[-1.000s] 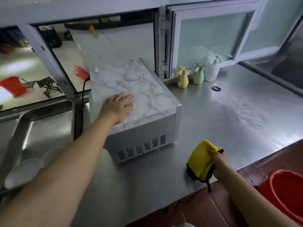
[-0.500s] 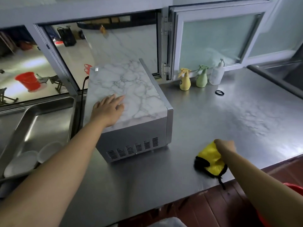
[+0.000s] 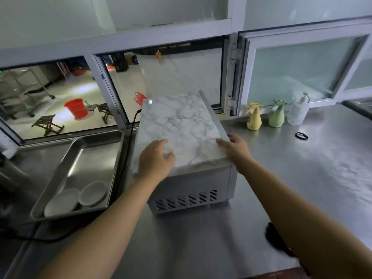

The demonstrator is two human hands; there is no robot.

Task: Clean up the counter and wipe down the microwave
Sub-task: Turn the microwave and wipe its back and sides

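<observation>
The microwave (image 3: 181, 121) has a marble-patterned top and a silver vented side facing me, and it stands on the steel counter (image 3: 302, 178). My left hand (image 3: 156, 158) lies flat on the near left part of its top. At the top's near right edge rests my right hand (image 3: 235, 150), thumb on top and fingers over the side. The cloth (image 3: 270, 233) lies on the counter at the right; only its dark edge shows behind my right forearm.
A steel tray (image 3: 80, 150) holding two white bowls (image 3: 93, 193) sits left of the microwave, with a black cord (image 3: 130, 137) between them. At the back right stand a yellow spray bottle (image 3: 254, 117), a green one (image 3: 277, 115) and a clear pump bottle (image 3: 298, 111). A black ring (image 3: 301, 135) lies nearby.
My right hand let go of the yellow cloth on the counter and moved up to the microwave's right top edge. My left hand stayed on the top.
</observation>
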